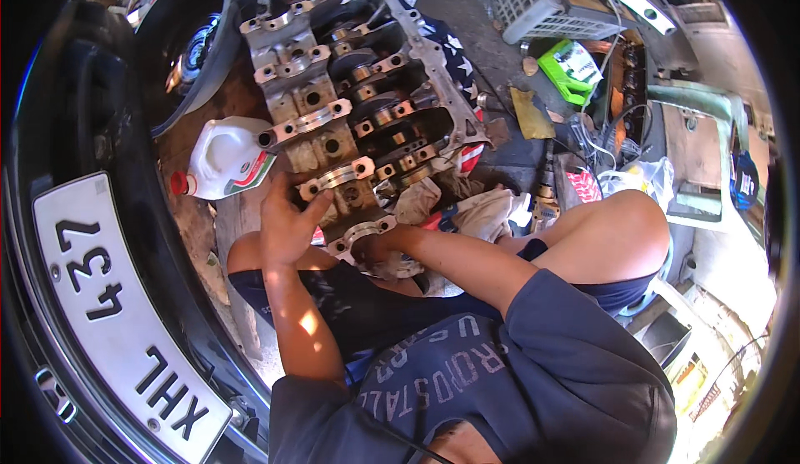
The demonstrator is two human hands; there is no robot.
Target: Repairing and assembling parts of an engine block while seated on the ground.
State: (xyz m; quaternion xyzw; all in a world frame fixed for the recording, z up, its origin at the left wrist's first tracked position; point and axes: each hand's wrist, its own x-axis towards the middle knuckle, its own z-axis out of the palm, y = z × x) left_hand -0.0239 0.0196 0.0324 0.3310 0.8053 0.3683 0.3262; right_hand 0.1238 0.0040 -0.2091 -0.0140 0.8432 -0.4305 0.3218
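A metal engine block (333,143) lies in front of my lap, running from near my knees to the far side. A row of shiny bearing saddles runs along its left part, with dark rounded cavities on its right. My left hand (287,218) is against the block's near left edge. Its thumb lies along the metal by a bearing saddle (337,178), and its other fingers curl out of sight around the edge. My right hand (379,247) reaches to the block's near end, just below the last saddle (362,229); its fingers are mostly hidden there.
On the left stand a white jug (225,157) with a red cap, a black basin (218,68) and a car bumper with a plate (125,297). Dirty rags (479,216) lie right of the block. Farther right are a grey crate (533,10), a green packet (571,70) and a pale green chair (700,101).
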